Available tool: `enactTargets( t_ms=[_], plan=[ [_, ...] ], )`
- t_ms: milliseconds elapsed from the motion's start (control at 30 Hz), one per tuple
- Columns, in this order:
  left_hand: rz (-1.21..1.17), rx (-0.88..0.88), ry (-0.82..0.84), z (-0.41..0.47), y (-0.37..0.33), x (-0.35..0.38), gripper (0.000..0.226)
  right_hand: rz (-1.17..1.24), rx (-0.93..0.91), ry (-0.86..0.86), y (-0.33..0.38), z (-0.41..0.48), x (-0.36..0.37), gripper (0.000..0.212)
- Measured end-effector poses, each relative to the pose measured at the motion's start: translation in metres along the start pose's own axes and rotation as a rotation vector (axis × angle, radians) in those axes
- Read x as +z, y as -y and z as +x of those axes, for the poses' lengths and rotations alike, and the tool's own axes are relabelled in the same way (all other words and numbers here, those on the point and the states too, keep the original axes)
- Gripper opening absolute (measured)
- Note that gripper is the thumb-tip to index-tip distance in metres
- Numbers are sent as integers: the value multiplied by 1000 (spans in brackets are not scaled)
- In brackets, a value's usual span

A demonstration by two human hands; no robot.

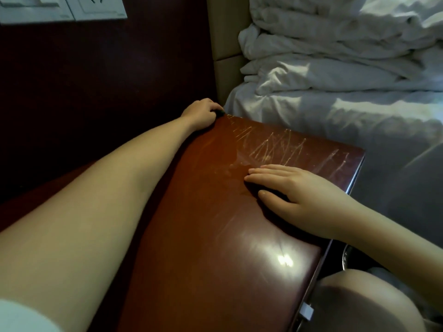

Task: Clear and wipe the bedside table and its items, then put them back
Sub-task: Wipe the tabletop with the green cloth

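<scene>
Nearest the camera, a bare knee (359, 305) sits just beside the glossy reddish-brown tabletop (203, 236), which carries a bright glare spot. Farther on, the right hand (299, 200) lies flat on the wood, fingers straight and close together, thumb apart. Beyond it, pale scratches (275, 144) cross the surface. At the far corner, the left hand (200, 113) curls its fingers round a small dark thing (220, 113); what it is cannot be told. Past the table lie a bed (335, 111) with a rumpled white duvet (335, 44) and wall sockets (96, 6).
</scene>
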State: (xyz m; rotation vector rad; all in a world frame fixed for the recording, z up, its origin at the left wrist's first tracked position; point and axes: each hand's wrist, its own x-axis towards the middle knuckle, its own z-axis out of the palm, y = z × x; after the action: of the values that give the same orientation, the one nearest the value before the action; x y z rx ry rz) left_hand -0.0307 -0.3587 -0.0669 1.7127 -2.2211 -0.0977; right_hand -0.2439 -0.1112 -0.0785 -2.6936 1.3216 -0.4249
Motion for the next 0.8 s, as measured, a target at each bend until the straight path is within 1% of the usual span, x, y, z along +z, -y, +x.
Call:
enactTargets(
  t_ms=[67, 233, 367, 600, 800],
  plan=[
    [10, -20, -4, 5, -2, 2, 45, 5, -4, 2, 0, -1, 0, 44],
    [39, -9, 25, 2, -3, 1, 48, 33, -8, -1, 2, -1, -2, 45],
    [28, 1, 12, -1, -5, 0, 49, 23, -15, -11, 1, -1, -2, 45],
    [19, 84, 19, -12, -7, 0, 45, 19, -8, -65, 4, -3, -1, 43],
    [16, 148, 19, -32, -12, -4, 40, 11, -6, -52, 6, -4, -3, 42]
  ],
)
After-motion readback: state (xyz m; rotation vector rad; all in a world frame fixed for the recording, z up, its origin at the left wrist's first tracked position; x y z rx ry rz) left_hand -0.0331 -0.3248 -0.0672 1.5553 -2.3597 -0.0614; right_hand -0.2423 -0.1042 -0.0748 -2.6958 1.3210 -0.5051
